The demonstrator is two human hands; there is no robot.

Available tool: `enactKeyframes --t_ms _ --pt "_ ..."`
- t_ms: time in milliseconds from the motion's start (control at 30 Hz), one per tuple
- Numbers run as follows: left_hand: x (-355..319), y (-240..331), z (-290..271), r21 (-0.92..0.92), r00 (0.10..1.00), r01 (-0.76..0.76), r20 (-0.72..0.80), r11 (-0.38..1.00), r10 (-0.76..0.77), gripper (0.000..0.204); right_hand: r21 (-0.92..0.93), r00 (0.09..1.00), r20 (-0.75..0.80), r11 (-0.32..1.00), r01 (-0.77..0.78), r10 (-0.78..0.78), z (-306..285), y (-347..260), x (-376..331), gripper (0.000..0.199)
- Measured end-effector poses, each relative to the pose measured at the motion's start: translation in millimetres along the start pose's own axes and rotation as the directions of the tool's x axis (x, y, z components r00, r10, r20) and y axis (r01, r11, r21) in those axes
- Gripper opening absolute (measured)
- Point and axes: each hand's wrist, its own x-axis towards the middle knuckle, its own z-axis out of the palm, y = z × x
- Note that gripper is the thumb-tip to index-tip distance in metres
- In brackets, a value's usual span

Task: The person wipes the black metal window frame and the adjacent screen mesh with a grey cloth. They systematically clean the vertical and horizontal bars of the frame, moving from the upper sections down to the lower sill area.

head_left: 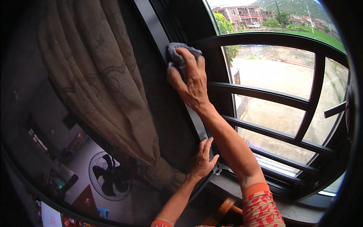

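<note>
My right hand (193,84) is closed on a crumpled grey cloth (175,50), pressing it against the dark metal window frame (153,24). Lower on the same frame, my left hand (204,159) rests near the corner, its fingers stretched out and its thumb apart. A metal hinge or stay (222,167) shows just right of that hand. To the left of the frame spreads a dark glass pane (170,125), with a brown patterned curtain (102,75) showing in it; whether it is behind the glass or reflected, I cannot tell.
Black window bars (264,92) cross the opening on the right, with a sill (295,212) below. Outside are a pale paved yard (276,68) and buildings (240,14). A round fan (109,176) shows at lower left. Something wooden (225,208) stands beneath my arms.
</note>
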Motion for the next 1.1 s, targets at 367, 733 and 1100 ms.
enactKeyframes --t_ms 367,733,1100 --pt "-1.5 -4.4 -0.7 0.002 0.998 -0.061 -0.001 0.998 0.061 0.08 0.184 0.94 0.265 0.946 -0.268 0.215 -39.4 5.4 -56.5 0.052" --pt "-1.8 -5.9 -1.3 0.085 0.998 -0.063 -0.005 0.994 0.064 0.072 -0.129 0.931 0.36 0.992 -0.011 0.057 -86.6 9.3 -75.2 0.057" --pt "0.7 -7.2 2.7 0.11 0.988 -0.144 -0.035 0.983 0.148 0.066 -0.634 0.89 0.406 0.636 0.439 -0.209 -36.3 35.6 -25.7 0.039"
